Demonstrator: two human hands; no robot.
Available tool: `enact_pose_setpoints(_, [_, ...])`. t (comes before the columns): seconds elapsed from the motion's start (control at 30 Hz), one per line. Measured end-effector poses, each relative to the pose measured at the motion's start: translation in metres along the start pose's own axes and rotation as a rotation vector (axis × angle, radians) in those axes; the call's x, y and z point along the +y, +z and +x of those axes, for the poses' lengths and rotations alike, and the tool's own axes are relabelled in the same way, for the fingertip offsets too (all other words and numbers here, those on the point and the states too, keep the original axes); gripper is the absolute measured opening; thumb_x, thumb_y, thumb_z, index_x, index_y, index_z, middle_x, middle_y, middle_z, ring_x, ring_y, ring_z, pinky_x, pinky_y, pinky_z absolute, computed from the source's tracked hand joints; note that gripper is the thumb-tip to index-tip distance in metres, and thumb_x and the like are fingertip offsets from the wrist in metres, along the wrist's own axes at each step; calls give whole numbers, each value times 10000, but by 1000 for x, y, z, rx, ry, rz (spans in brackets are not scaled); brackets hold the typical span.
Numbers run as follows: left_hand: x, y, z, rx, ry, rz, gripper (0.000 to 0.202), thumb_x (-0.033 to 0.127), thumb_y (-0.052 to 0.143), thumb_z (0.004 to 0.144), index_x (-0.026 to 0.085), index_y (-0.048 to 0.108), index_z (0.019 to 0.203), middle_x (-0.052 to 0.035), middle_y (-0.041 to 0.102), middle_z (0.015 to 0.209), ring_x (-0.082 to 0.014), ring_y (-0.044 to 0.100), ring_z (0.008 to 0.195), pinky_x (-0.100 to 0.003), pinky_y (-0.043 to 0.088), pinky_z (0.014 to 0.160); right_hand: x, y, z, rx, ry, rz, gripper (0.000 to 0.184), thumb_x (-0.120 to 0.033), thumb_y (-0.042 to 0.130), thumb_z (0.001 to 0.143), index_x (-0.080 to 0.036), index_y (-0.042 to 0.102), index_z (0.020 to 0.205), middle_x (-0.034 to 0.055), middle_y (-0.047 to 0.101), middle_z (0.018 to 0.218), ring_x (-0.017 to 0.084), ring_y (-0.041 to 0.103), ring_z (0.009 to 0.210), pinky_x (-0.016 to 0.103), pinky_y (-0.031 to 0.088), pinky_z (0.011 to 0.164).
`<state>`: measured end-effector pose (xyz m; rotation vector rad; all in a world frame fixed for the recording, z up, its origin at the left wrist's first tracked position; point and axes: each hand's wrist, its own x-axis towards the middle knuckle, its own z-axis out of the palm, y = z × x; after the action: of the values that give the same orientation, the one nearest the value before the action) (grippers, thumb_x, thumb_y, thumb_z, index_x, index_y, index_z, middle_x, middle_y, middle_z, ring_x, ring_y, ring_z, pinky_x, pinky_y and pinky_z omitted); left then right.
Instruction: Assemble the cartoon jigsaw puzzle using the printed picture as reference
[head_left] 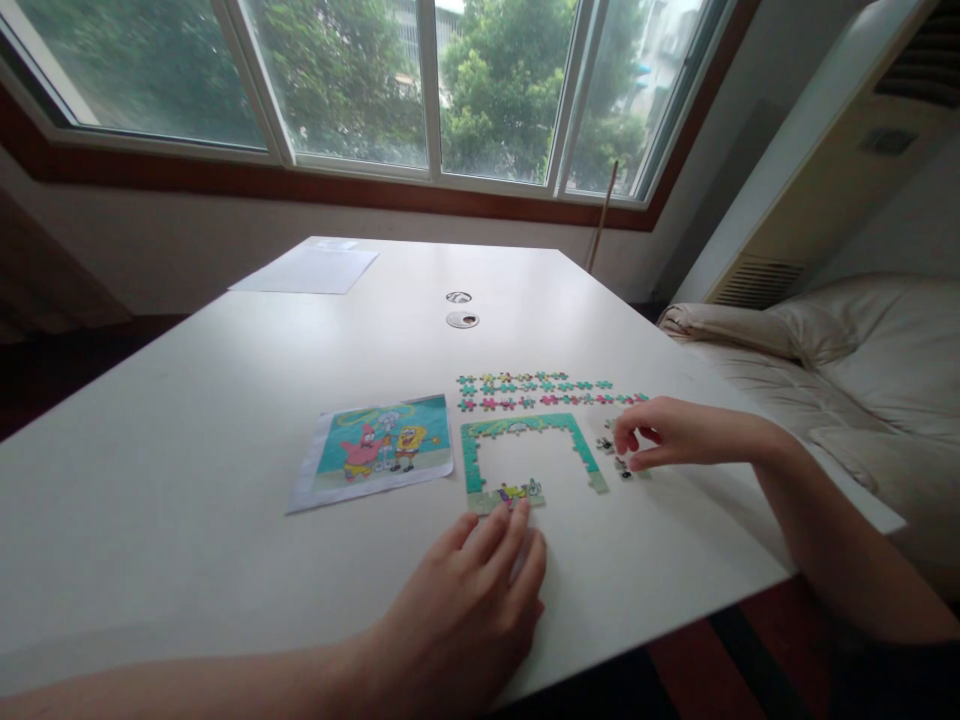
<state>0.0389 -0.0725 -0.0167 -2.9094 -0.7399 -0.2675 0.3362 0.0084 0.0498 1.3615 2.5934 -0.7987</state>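
Observation:
A partly assembled jigsaw puzzle (471,465) lies on the white table, its border joined around a bare middle with a gap in the lower right edge. My left hand (480,580) lies over its bottom edge, fingers stretched out and fingertips touching the pieces there. To the puzzle's right, my right hand (667,432) hovers with bent fingers, thumb and fingertips slightly apart, close to a few loose puzzle pieces (604,444). I see no piece held clearly in it. A cartoon reference picture (382,445) on paper lies left of the puzzle.
Loose puzzle pieces (529,387) are laid in three rows behind the puzzle. Two round metal fittings (459,297) sit in the tabletop (187,430). White paper (307,270) lies at the far left. A sofa (885,350) stands right of the table.

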Motion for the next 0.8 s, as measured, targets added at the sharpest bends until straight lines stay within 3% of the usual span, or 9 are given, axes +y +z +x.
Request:
enact_pose_setpoints(0.13, [-2, -2, 1, -2, 12, -26, 363, 272, 300, 931, 101, 462, 1207, -177, 466, 1297, -303, 467, 1146, -422, 411, 875, 4, 1, 4, 66, 63, -37, 246, -392, 531, 780, -183, 611, 885, 27, 623, 788, 130, 521, 648, 233, 376, 596])
enact_pose_setpoints(0.27, [-4, -5, 3, -22, 83, -122, 374, 329, 338, 925, 121, 457, 1211, -157, 446, 1321, -284, 443, 1173, -403, 391, 925, 5, 3, 13, 128, 8, -47, 265, -381, 544, 772, -188, 615, 938, 30, 615, 812, 138, 537, 698, 237, 380, 645])
enact_pose_setpoints(0.57, [-4, -6, 4, -112, 42, -222, 380, 353, 391, 903, 139, 437, 1213, -174, 393, 1355, -316, 374, 1228, -442, 365, 963, 11, 6, 21, 117, -23, -8, 218, -375, 580, 729, -167, 575, 792, 26, 585, 789, 138, 502, 704, 239, 374, 637])
enact_pose_setpoints(0.8, [-4, -10, 5, -146, 18, -265, 367, 345, 410, 889, 147, 446, 1197, -165, 403, 1350, -315, 380, 1222, -458, 356, 973, -20, 18, 24, 184, -109, 139, 180, -341, 581, 765, -167, 543, 750, -7, 561, 692, 103, 506, 636, 210, 396, 590])
